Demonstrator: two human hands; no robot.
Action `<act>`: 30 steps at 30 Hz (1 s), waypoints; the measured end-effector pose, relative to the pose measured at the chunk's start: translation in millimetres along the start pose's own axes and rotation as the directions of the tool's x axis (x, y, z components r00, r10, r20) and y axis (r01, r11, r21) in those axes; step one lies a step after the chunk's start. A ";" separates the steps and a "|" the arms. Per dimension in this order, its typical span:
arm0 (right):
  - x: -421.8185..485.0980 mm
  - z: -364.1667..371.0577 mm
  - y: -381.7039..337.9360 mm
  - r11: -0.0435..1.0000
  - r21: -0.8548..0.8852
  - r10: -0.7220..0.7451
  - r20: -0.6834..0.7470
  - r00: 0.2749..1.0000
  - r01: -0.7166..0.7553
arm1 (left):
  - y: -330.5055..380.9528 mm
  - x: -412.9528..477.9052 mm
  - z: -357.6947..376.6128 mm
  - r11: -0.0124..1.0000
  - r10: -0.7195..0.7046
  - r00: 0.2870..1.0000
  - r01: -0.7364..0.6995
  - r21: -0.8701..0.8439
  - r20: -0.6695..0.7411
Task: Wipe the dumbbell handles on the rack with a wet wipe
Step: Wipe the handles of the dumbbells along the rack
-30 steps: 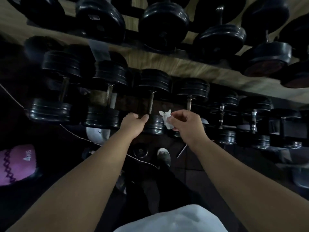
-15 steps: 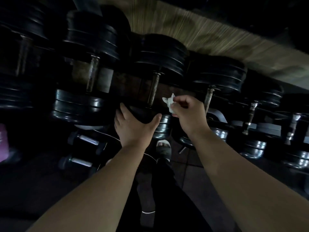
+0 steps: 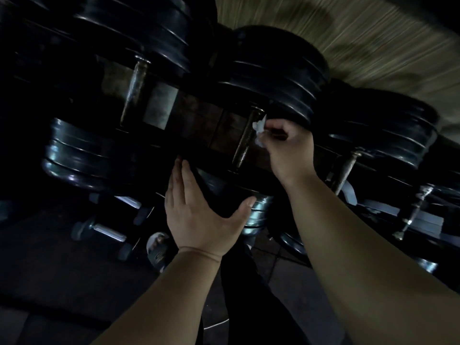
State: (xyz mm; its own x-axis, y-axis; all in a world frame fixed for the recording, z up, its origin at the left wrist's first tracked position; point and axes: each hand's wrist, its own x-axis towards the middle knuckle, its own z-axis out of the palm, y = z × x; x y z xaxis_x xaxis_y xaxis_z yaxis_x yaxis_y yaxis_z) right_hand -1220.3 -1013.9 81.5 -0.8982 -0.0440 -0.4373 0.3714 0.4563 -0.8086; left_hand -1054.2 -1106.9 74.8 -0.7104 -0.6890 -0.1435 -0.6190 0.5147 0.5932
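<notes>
Black dumbbells with worn metal handles lie in a row on a dark rack [image 3: 199,125]. My right hand [image 3: 286,148] pinches a crumpled white wet wipe [image 3: 258,129] and holds it against the right side of the middle dumbbell's handle [image 3: 245,140]. My left hand [image 3: 199,215] lies flat, fingers straight and thumb spread, on the near black weight [image 3: 224,188] of that same dumbbell. Another handle [image 3: 135,88] shows to the left and one more handle [image 3: 347,170] to the right.
A small dumbbell [image 3: 107,231] lies on the dark floor under the rack at lower left. My shoe [image 3: 159,247] and dark trouser leg are below my hands. A wood-grain wall [image 3: 361,41] rises behind the rack at upper right.
The view has closed in on the rack. My right hand moved up and forward, bringing the wipe onto the middle handle. My left hand stays on the near weight.
</notes>
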 end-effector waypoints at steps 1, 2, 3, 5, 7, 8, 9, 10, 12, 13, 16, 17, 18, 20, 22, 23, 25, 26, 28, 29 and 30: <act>-0.2 -0.4 -0.8 0.999 -0.029 -0.022 0.014 1.000 0.023 | -0.3 -0.1 0.1 1.000 0.005 1.000 -0.005 0.003 -0.003; -0.6 -1.4 -0.5 0.997 -0.060 -0.045 0.027 0.999 0.046 | -0.8 -0.1 0.5 1.000 0.012 1.000 -0.012 0.011 -0.009; -1.6 -2.6 0.3 0.993 -0.101 -0.064 0.048 0.997 0.068 | -1.0 -0.3 0.9 1.000 0.019 1.000 -0.019 0.018 -0.016; -4.8 -4.6 4.3 0.968 -0.224 -0.087 0.127 0.988 0.114 | -0.9 -0.6 1.4 0.999 0.027 0.999 -0.026 0.027 -0.023; -8.2 -4.4 9.8 0.942 -0.307 -0.080 0.189 0.979 0.136 | -0.8 -0.5 1.8 0.999 0.032 0.999 -0.031 0.024 -0.026; -9.1 -3.7 12.3 0.934 -0.330 -0.080 0.186 0.979 0.139 | -1.0 -0.3 1.9 0.999 0.034 0.999 -0.033 0.024 -0.027; -10.3 -2.6 12.8 0.925 -0.350 -0.096 0.166 0.981 0.150 | -1.6 -0.3 1.8 0.999 0.036 0.999 -0.036 0.026 -0.028; -11.0 -1.3 13.3 0.915 -0.366 -0.130 0.133 0.982 0.171 | -2.1 -0.2 1.7 0.999 0.040 0.999 -0.039 0.029 -0.027; -12.3 1.2 13.0 0.901 -0.377 -0.199 0.081 0.977 0.215 | -2.5 -0.1 1.1 0.999 0.038 0.999 -0.037 0.033 -0.016; -13.0 2.8 12.4 0.895 -0.382 -0.220 0.069 0.973 0.229 | -2.5 0.0 1.0 0.999 0.036 0.999 -0.036 0.036 -0.011; -13.2 7.3 15.6 0.887 -0.392 -0.246 0.043 0.968 0.243 | -3.5 0.1 1.8 0.998 0.047 0.999 -0.047 0.041 -0.020; -13.7 8.3 16.5 0.895 -0.377 -0.245 0.028 0.969 0.238 | -3.9 0.1 2.1 0.998 0.053 0.998 -0.052 0.039 -0.023; -14.2 9.2 17.2 0.907 -0.354 -0.241 0.014 0.970 0.231 | -4.2 0.2 2.2 0.998 0.056 0.998 -0.055 0.036 -0.025; -15.6 10.1 16.2 0.937 -0.281 -0.215 0.005 0.977 0.208 | -4.4 0.3 2.3 0.998 0.055 0.998 -0.054 0.033 -0.027; -15.8 10.4 14.9 0.960 -0.210 -0.188 0.008 0.982 0.185 | -4.2 0.0 2.0 0.998 0.051 0.998 -0.050 0.036 -0.028; -15.2 10.8 13.3 0.967 -0.183 -0.181 0.007 0.983 0.179 | -4.0 -0.1 2.0 0.998 0.051 0.998 -0.050 0.036 -0.028; -11.8 12.8 10.4 0.972 -0.162 -0.175 -0.016 0.985 0.170 | -4.1 -0.2 2.0 0.998 0.049 0.998 -0.048 0.029 -0.029; -9.7 14.3 9.3 0.972 -0.167 -0.175 -0.031 0.984 0.167 | -4.4 -0.2 2.2 0.999 0.047 0.998 -0.046 0.024 -0.028; -6.7 16.3 7.3 0.973 -0.164 -0.172 -0.051 0.984 0.162 | -4.9 -0.2 2.7 0.999 0.043 0.999 -0.042 0.019 -0.027; -6.1 16.0 6.7 0.977 -0.148 -0.159 -0.046 0.986 0.151 | -5.1 -0.2 3.1 0.999 0.041 0.999 -0.040 0.019 -0.027; -5.4 14.8 7.6 0.983 -0.129 -0.136 -0.026 0.990 0.131 | -5.1 -0.3 3.3 0.999 0.040 0.999 -0.039 0.020 -0.027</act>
State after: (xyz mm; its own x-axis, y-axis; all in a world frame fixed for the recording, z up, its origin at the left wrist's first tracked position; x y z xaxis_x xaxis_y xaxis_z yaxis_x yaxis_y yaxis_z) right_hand -1209.2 -1023.3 71.9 -0.9461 -0.0826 -0.3133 0.2168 0.5574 -0.8015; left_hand -1052.0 -1107.6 69.2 -0.7251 -0.6815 -0.0987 -0.5975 0.5514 0.5823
